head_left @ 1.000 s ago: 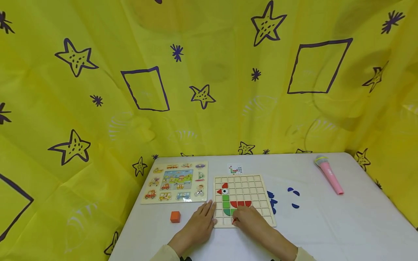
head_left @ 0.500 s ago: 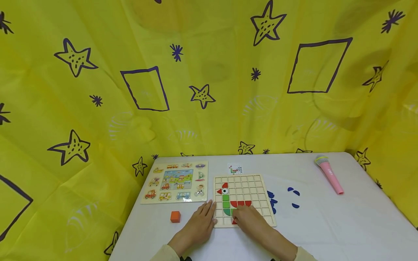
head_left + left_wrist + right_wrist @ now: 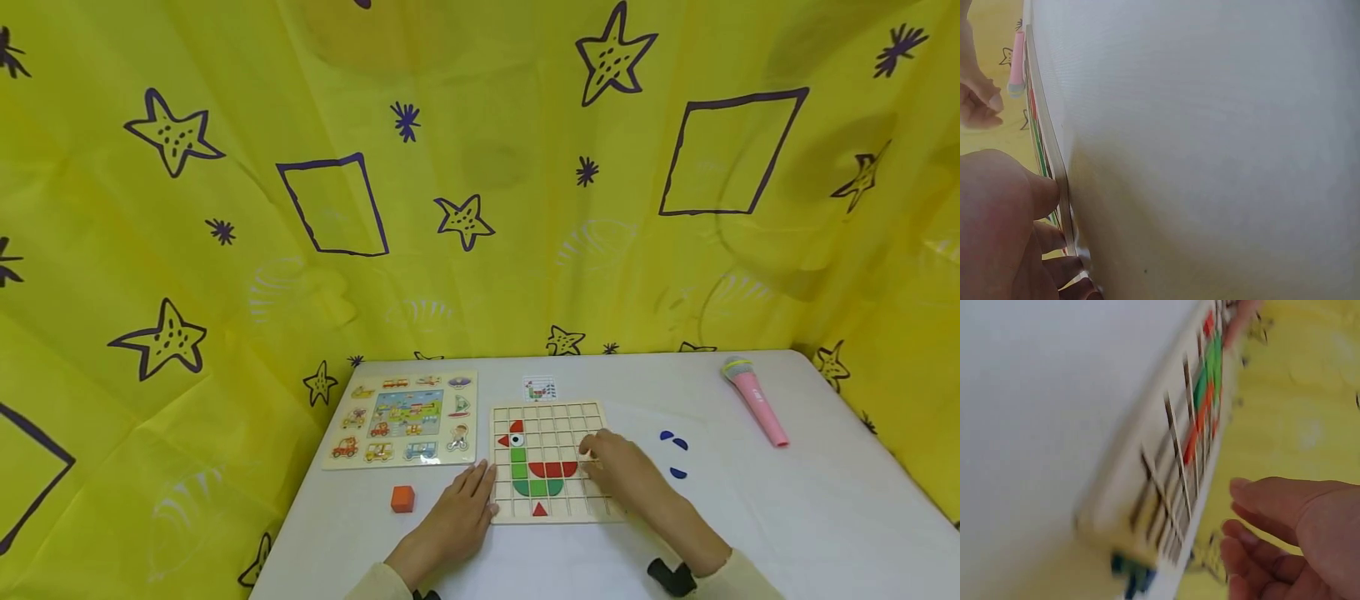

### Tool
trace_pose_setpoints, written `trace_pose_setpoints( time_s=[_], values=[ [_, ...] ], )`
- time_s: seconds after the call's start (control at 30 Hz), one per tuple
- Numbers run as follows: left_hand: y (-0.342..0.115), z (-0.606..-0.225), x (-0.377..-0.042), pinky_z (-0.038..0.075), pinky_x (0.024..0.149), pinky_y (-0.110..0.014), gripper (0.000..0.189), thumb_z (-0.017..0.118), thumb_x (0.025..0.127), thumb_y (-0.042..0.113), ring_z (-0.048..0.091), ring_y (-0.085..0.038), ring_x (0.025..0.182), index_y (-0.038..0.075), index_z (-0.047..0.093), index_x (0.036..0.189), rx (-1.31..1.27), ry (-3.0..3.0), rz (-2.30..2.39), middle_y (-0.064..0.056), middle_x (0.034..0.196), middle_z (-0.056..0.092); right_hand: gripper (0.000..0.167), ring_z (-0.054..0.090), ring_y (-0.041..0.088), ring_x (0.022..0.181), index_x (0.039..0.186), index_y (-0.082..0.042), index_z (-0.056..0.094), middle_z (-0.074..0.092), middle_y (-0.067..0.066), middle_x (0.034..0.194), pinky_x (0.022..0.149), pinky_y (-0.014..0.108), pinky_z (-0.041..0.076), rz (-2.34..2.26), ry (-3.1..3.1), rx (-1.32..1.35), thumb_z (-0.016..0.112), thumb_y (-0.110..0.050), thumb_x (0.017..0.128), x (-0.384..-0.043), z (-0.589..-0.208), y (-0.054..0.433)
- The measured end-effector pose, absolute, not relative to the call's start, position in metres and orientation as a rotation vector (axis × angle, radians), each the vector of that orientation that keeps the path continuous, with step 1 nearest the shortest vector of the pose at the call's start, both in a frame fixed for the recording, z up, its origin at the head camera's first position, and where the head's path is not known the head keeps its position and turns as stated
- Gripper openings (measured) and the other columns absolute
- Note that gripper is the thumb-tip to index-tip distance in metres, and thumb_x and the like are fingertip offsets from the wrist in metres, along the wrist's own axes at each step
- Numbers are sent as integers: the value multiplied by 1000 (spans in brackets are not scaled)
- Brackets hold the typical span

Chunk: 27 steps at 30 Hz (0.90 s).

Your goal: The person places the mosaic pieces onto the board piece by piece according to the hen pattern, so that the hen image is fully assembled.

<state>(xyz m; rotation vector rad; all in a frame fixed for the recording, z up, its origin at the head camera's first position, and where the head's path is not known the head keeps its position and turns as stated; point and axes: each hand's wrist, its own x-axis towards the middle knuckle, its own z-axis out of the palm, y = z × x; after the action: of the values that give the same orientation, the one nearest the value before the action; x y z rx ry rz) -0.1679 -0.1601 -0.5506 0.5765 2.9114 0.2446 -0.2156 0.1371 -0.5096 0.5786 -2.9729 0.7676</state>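
A wooden grid board (image 3: pixel 588 425) carries flat red, green and teal pieces shaped like a bird, with a round eye piece (image 3: pixel 517 440). One red triangle (image 3: pixel 540 509) lies in its bottom row. My left hand (image 3: pixel 459 512) rests along the board's left edge, fingers mostly straight; in the left wrist view its thumb (image 3: pixel 1045 195) touches the rim. Over the board's right part hovers my right hand (image 3: pixel 626 468), its fingers loosely bent. The right wrist view shows a gap between thumb and fingers with nothing in it. Blue pieces (image 3: pixel 1132 572) beyond the board's edge are hidden by this hand in the head view.
Several blue half-round pieces (image 3: pixel 680 444) lie right of the board. A small picture card (image 3: pixel 540 388) sits behind it. To the left are a vehicle puzzle (image 3: pixel 333 458) and an orange cube (image 3: pixel 402 499). A pink microphone (image 3: pixel 761 408) lies at the far right.
My right hand has left the red triangle at the board's bottom and moved right and away from me, uncovering the triangle and the green and teal pieces. The left hand has stayed put.
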Motion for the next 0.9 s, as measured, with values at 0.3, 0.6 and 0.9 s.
trace_pose_setpoints(
  time_s=[0.3, 0.6, 0.9],
  values=[
    [-161, -552, -168, 35, 125, -49, 64, 42, 113, 41, 31, -32, 158, 10, 28, 168, 580, 2917, 240, -9, 174, 29, 31, 62, 47, 102, 121, 10, 62, 59, 32, 113, 89, 63, 54, 759, -3160, 375, 70, -8, 97, -249, -501, 242],
    [-161, -550, -166, 35, 125, -50, 64, 42, 114, 41, 30, -32, 159, 10, 27, 168, 574, 2899, 268, -10, 174, 27, 12, 62, 35, 89, 104, 8, 62, 63, 22, 97, 81, 55, 57, 843, -3155, 378, 67, 2, 95, -261, -528, 272],
    [-161, -549, -167, 36, 125, -51, 64, 42, 114, 40, 32, -34, 158, 9, 29, 167, 593, 2910, 284, -12, 173, 29, 21, 61, 32, 88, 104, 6, 63, 68, 19, 94, 79, 51, 54, 917, -3235, 207, 66, -14, 99, -259, -522, 272]
  ],
)
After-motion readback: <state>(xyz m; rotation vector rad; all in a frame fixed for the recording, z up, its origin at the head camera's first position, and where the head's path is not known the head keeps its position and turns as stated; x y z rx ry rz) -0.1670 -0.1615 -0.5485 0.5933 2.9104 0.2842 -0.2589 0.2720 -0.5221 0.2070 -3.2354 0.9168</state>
